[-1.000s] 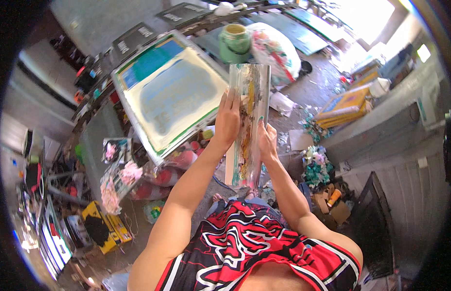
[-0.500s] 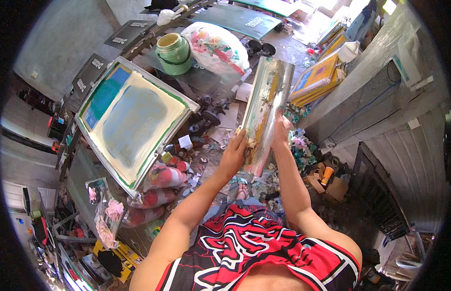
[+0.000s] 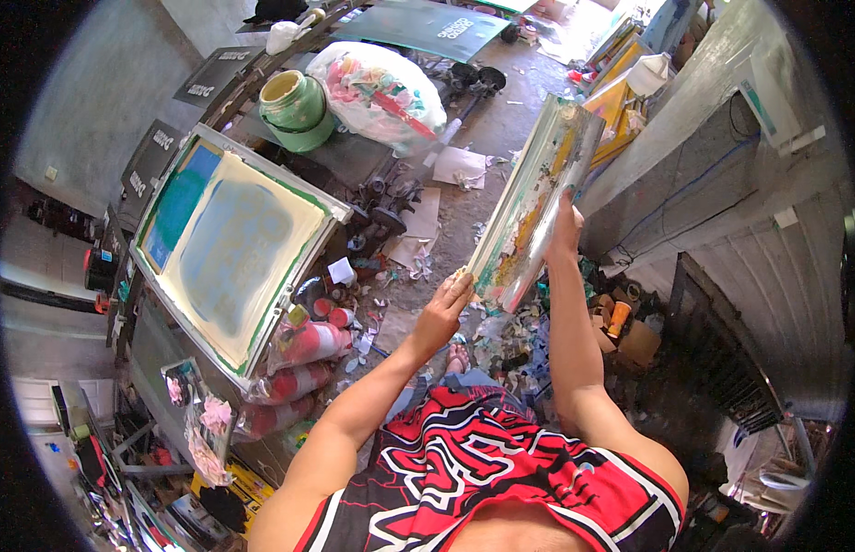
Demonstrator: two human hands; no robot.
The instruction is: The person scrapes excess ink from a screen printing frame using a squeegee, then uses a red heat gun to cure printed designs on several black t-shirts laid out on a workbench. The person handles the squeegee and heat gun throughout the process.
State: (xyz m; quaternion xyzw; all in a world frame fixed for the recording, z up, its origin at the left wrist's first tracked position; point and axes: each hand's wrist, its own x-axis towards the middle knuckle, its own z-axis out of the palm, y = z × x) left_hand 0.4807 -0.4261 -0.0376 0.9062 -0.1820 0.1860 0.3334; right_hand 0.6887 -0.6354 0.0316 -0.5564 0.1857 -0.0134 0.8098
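Note:
Between my two hands I hold a long, flat, metal-edged frame (image 3: 536, 198), tilted up and away to the right. Yellow, green, white and dark paint stains run along its face. My left hand (image 3: 446, 308) grips its lower left edge, fingers closed near the corner. My right hand (image 3: 566, 228) holds the right edge about midway, its fingers partly hidden behind. To the left, a printing screen (image 3: 234, 248) rests at a slant, with a cream border and a blue-grey middle. A green tub (image 3: 299, 120) stands beyond it.
A clear bag of coloured scraps (image 3: 377, 92) sits beside the tub. Red-capped bottles (image 3: 303, 345) lie by the screen's near corner. Paper scraps litter the floor around my feet. Yellow-edged frames (image 3: 616, 120) lean by the right wall, and a dark grille (image 3: 722, 340) stands nearer.
The held frame has swung to the right and tilted further over, with both hands still on it. The view has shifted, so the screen and tub appear further left.

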